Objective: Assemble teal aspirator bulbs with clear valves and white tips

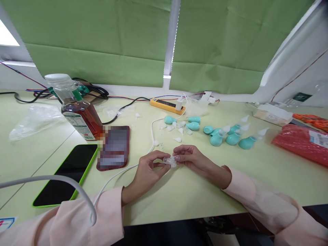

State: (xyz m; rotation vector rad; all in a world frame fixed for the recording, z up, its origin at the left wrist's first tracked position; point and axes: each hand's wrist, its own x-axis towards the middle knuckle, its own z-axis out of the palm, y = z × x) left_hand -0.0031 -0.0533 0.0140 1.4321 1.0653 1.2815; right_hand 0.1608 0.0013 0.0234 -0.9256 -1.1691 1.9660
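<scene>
Between my two hands, above the pale green table, is a small clear plastic part. My left hand pinches its left side between thumb and fingers. The fingertips of my right hand are closed on its right side. Beyond my hands lie small white and clear pieces and loose teal bulbs. Further right stand several teal bulbs with clear necks and white tips. The fine shape of the held part is too small to tell.
A bottle of reddish liquid, a blurred dark red phone and a green-edged phone are on the left. A white cable runs to a yellow power strip. A red package lies right.
</scene>
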